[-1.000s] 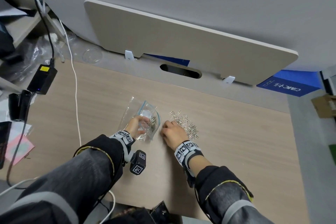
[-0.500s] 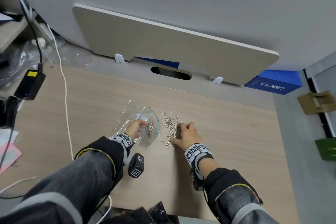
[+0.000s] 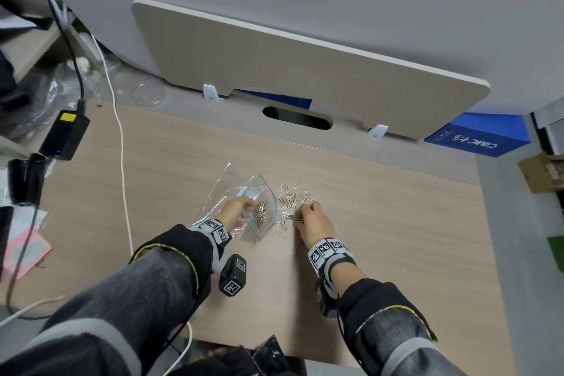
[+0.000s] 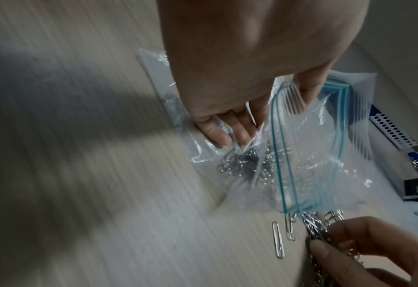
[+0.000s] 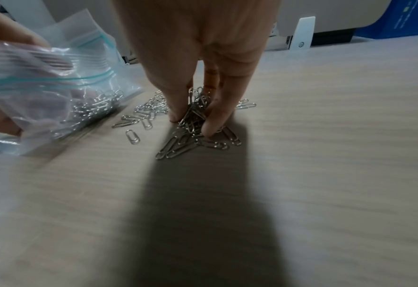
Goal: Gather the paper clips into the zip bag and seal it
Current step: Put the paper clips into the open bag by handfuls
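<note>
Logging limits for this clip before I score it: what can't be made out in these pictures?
- Head view: the count of loose paper clips; too small and tangled.
- Left wrist view: the left hand hides part of the zip bag; the desk is blurred.
- Right wrist view: the right hand covers much of the clips it pinches.

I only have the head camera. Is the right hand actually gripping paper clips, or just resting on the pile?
Observer: Gripping. The right hand pinches a bunch of silver wire paper clips between thumb and fingertips on the pale wooden desk.
Operator: Is the bag open?
Observer: Yes. The left hand holds the clear plastic zip bag with its blue-striped mouth gaping.
Operator: Any clips inside?
Observer: Yes, a cluster near the left fingertips.
</note>
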